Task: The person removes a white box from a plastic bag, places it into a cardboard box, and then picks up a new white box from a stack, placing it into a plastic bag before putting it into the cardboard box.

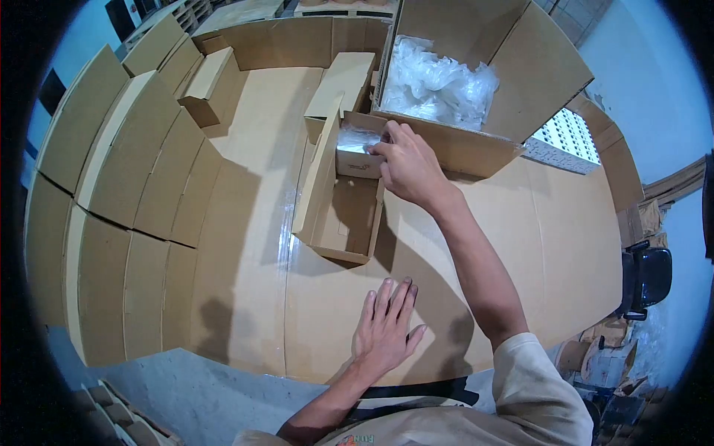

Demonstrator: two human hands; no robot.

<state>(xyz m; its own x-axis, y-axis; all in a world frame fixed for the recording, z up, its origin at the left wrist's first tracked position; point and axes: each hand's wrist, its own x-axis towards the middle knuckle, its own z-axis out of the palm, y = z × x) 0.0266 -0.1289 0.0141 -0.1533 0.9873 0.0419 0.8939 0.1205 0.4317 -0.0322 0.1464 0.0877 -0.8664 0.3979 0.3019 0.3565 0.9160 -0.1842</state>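
My right hand (411, 165) reaches forward, its fingers bent and closed at the right rim of a small cardboard box (358, 166). Clear plastic wrapping (357, 139) shows inside that box; the exact fingertip contact is partly hidden. The small box sits at the far end of a long open carton (346, 215), whose near part is bare inside and whose left flap stands up. Closer to me, my left hand (387, 327) lies flat, fingers stretched, on the cardboard-covered table (320, 327), holding nothing.
A large open carton (454, 145) with crumpled clear plastic bags (439, 85) stands at the back right. Beside it is a white box with a dotted top (563, 141). Closed cartons (141, 163) are stacked along the left. Another narrow carton (341, 83) lies behind the long one.
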